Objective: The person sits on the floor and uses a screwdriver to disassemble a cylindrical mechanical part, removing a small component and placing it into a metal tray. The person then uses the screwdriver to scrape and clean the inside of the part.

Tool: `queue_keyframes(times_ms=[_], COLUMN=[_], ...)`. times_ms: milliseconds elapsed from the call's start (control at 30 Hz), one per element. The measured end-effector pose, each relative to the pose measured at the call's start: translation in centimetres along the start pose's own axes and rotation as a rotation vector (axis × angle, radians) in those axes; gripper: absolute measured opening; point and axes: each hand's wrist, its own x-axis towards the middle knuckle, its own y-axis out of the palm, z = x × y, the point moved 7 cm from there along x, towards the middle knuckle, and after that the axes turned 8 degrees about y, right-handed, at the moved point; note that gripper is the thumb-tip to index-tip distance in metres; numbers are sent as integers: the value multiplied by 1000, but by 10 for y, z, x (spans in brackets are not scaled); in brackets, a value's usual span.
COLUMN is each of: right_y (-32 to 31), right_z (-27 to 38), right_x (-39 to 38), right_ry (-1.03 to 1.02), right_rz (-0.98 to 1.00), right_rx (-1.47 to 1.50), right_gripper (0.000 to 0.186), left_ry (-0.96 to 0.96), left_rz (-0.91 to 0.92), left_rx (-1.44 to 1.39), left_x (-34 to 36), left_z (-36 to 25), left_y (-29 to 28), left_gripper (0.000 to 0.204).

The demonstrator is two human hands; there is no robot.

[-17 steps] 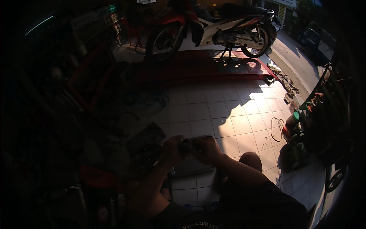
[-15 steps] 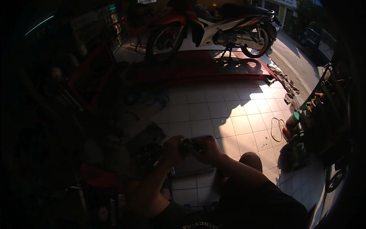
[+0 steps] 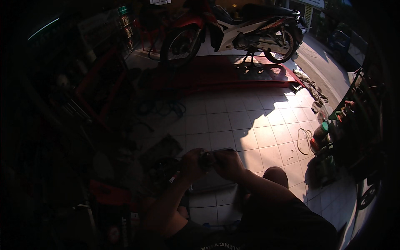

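In the middle of the shade, close in front of me, my left hand [image 3: 192,164] is closed around a small dark part with a rounded, metallic-looking end [image 3: 206,160]. My right hand [image 3: 230,165] is closed right beside it, its fingers against the part's right side. Whether that hand also grips a separate tool is too dark to see. Below both hands lies a shallow tray-like thing [image 3: 210,183] with a pale edge. A dark round object [image 3: 163,168] sits just left of my left wrist.
A red and white motorcycle [image 3: 237,35] stands on a red lift platform [image 3: 208,81] across the tiled floor. Dark hoses [image 3: 166,109] lie at left. A red tray or box [image 3: 109,193] is near my left arm. At right are a green-lidded container [image 3: 321,130] and a cord loop [image 3: 304,141].
Both hands stay together around the dark part. My right hand has turned slightly against it, and the part has shifted a little to the right in view.
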Motion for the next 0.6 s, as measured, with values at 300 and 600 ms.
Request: queue_keyframes(times_ms=[300, 600], right_y=[-13, -162], right_z=[19, 11], right_x=[-3, -28], right_ry=[-9, 50], right_rz=[-18, -622], right_rx=[-6, -291], right_gripper=[7, 29], left_ry=[24, -391], left_rz=[-8, -306], left_rx=[-74, 202], left_x=[15, -47], left_z=[-21, 119], left_y=[-14, -79], left_gripper=[36, 29])
